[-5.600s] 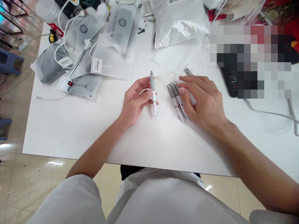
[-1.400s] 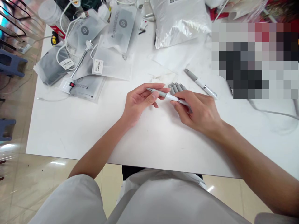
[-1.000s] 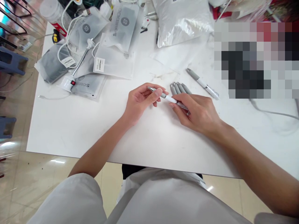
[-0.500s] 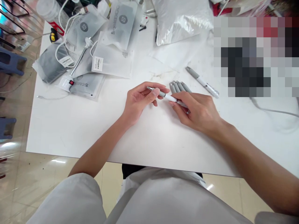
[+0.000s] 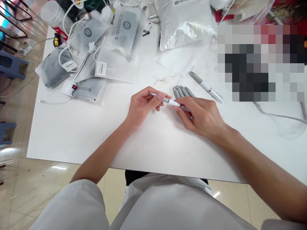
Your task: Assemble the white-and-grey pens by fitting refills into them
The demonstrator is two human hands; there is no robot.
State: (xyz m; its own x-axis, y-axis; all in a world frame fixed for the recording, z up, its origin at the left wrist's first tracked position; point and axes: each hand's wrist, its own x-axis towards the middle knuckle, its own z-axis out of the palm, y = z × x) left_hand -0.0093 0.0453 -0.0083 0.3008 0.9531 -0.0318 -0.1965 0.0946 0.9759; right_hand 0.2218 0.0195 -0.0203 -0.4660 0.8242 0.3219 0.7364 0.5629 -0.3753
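Grey-and-white plastic pen [image 5: 170,102] bridges my two hands above the white counter [image 5: 153,140]: left hand [image 5: 144,107] pinches the grey end, right hand [image 5: 203,116] clamps the barrel, steadying it. Three matching pens [image 5: 183,91] lie bunched at twelve o'clock, within reach.

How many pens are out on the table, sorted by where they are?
Pen held in both hands: 1
Pens in the row behind the right hand: 4
Pen lying alone to the right: 1
Total: 6
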